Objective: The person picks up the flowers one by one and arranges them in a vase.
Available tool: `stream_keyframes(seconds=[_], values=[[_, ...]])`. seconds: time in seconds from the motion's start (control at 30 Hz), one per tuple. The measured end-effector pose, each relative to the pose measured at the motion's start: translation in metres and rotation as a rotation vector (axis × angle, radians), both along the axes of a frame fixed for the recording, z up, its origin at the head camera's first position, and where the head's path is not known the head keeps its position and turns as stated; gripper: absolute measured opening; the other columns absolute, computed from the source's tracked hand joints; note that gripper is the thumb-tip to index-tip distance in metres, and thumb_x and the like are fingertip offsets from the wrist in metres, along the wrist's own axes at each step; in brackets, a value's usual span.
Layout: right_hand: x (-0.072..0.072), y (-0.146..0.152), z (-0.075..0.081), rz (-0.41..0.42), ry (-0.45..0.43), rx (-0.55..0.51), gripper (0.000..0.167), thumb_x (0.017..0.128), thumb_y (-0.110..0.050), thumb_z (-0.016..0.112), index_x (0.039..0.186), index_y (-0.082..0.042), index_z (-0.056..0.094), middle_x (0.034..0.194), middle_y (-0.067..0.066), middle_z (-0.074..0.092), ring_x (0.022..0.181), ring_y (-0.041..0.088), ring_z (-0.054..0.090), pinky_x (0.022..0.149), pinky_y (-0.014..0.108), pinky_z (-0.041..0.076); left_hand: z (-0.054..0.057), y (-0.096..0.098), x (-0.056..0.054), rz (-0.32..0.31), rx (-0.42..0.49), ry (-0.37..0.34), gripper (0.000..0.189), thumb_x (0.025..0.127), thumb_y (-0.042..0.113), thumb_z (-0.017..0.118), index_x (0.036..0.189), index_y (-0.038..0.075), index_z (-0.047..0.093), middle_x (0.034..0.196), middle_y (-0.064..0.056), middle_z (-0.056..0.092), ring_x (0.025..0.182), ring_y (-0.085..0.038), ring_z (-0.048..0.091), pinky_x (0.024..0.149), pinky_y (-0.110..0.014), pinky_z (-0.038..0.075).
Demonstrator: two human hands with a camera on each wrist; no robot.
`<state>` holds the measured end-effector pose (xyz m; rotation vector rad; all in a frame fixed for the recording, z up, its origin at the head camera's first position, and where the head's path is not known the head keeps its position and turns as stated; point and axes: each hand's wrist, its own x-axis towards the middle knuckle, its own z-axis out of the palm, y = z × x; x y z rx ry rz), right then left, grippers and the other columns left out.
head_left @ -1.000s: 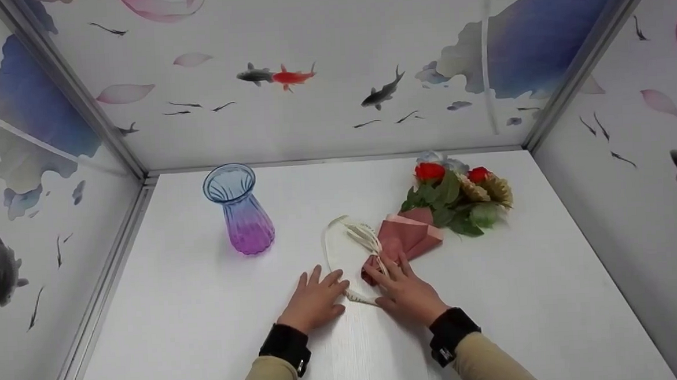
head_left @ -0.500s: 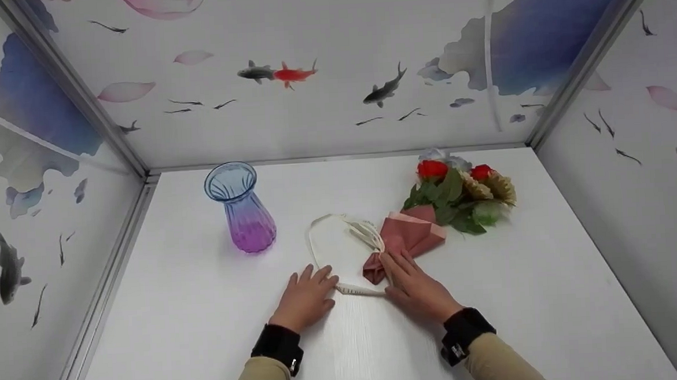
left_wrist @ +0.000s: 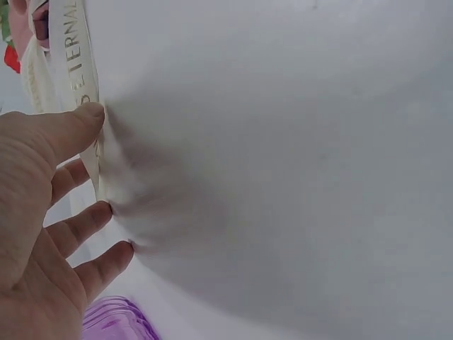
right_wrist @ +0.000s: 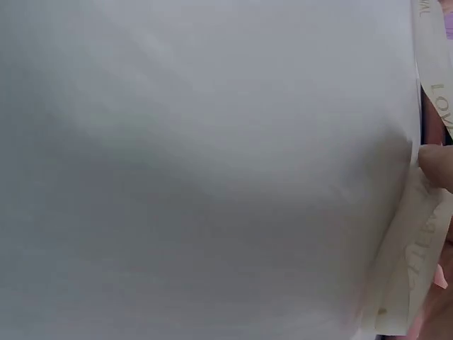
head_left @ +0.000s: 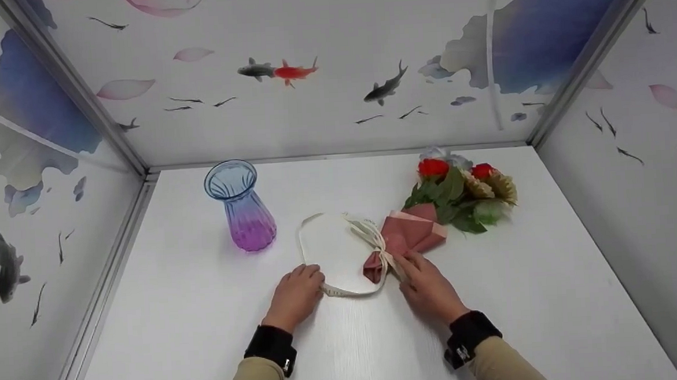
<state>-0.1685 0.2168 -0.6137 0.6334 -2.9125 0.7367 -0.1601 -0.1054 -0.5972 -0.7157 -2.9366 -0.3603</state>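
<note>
A cream ribbon (head_left: 352,294) is tied round a bouquet's dusty-pink wrapping paper (head_left: 413,232), with a wide loop lying to the left on the white table. Gold lettering runs along the ribbon (left_wrist: 75,57) in the left wrist view. At the loop's left side, my left hand (head_left: 295,296) pinches it between thumb and index finger, the other fingertips touching the table. Right of the knot, my right hand (head_left: 434,286) pinches ribbon tails (right_wrist: 417,248) beside the paper. The right wrist view shows only part of this hand.
A blue-to-purple glass vase (head_left: 250,223) stands upright at the back left. Red roses (head_left: 433,168), tan flowers (head_left: 500,189) and green leaves (head_left: 449,198) of the bouquet lie at the back right. Patterned panels enclose the table (head_left: 347,351) at the back and sides.
My left hand has moved left, drawing the ribbon loop wider, and its fingers have closed on it. My right hand has shifted slightly right, from resting over the knot to pinching the tails.
</note>
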Motion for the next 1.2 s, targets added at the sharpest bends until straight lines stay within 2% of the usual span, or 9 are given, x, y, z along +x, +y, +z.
stream_keyframes(seconds=[0.1,0.2,0.3,0.4,0.47,0.6,0.8,0.97,1.2], values=[[0.0,0.0,0.0,-0.011,0.098,0.02,0.043,0.091,-0.009,0.074,0.133,-0.006,0.065,0.125,0.013,0.061,0.121,0.037,0.058,0.109,0.054,0.043,0.0,-0.002,-0.001,0.029,0.0,0.032,0.013,0.09,0.014,0.076,0.098,0.009,0.067,0.118,-0.009,0.065,0.113,-0.032,0.062,0.088,-0.049,0.055],[-0.002,0.0,0.0,-0.019,0.238,0.042,0.03,0.088,-0.01,0.076,0.118,-0.007,0.072,0.108,0.009,0.066,0.106,0.03,0.065,0.107,0.057,0.041,0.001,-0.005,-0.004,0.072,-0.012,0.054,0.011,0.091,0.015,0.075,0.094,0.007,0.068,0.108,-0.008,0.064,0.106,-0.033,0.061,0.082,-0.047,0.054],[-0.004,0.001,0.001,-0.035,0.388,0.053,0.022,0.085,-0.009,0.079,0.106,-0.01,0.076,0.095,0.006,0.069,0.091,0.027,0.068,0.1,0.062,0.04,0.003,-0.007,-0.007,0.113,-0.044,0.065,0.015,0.093,0.019,0.074,0.095,0.005,0.071,0.106,-0.01,0.063,0.107,-0.035,0.057,0.086,-0.048,0.051],[-0.006,0.001,0.004,-0.071,0.443,0.053,0.014,0.085,-0.009,0.08,0.098,-0.011,0.077,0.088,0.006,0.071,0.087,0.028,0.067,0.091,0.062,0.039,0.005,-0.01,-0.009,0.146,-0.075,0.047,0.02,0.094,0.023,0.073,0.1,0.004,0.072,0.112,-0.01,0.063,0.115,-0.035,0.053,0.094,-0.049,0.048],[-0.008,0.0,0.008,-0.094,0.41,0.055,0.011,0.087,-0.01,0.078,0.097,-0.011,0.076,0.087,0.007,0.072,0.088,0.03,0.066,0.089,0.06,0.039,0.006,-0.012,-0.009,0.162,-0.085,0.032,0.021,0.095,0.024,0.072,0.102,0.004,0.072,0.115,-0.01,0.063,0.119,-0.035,0.052,0.098,-0.051,0.046],[-0.014,-0.003,0.017,-0.141,0.26,0.044,0.009,0.092,-0.013,0.075,0.1,-0.011,0.075,0.09,0.007,0.071,0.091,0.031,0.063,0.089,0.056,0.038,0.008,-0.015,-0.009,0.2,-0.117,-0.001,0.023,0.097,0.025,0.07,0.107,0.005,0.071,0.112,-0.011,0.064,0.116,-0.034,0.055,0.097,-0.051,0.046],[-0.023,-0.004,0.029,-0.138,0.143,0.054,0.017,0.092,-0.014,0.075,0.106,-0.005,0.073,0.095,0.011,0.067,0.097,0.033,0.057,0.089,0.051,0.046,0.006,-0.016,-0.008,0.241,-0.116,-0.025,0.022,0.095,0.023,0.072,0.105,0.004,0.071,0.103,-0.014,0.063,0.108,-0.035,0.056,0.092,-0.052,0.047],[-0.03,-0.008,0.034,-0.128,0.014,0.037,0.018,0.097,-0.018,0.07,0.109,-0.004,0.07,0.099,0.011,0.065,0.099,0.031,0.055,0.088,0.047,0.05,0.007,-0.011,-0.005,0.192,-0.065,-0.005,0.024,0.092,0.023,0.074,0.107,0.005,0.069,0.105,-0.014,0.062,0.108,-0.038,0.054,0.091,-0.054,0.045],[-0.041,-0.019,0.042,-0.12,-0.121,0.033,0.015,0.1,-0.019,0.067,0.108,-0.007,0.068,0.098,0.009,0.064,0.099,0.03,0.058,0.09,0.048,0.051,0.014,0.013,-0.007,0.099,-0.044,-0.087,0.036,0.089,0.024,0.068,0.123,0.012,0.067,0.12,-0.01,0.063,0.122,-0.035,0.051,0.101,-0.056,0.038]])
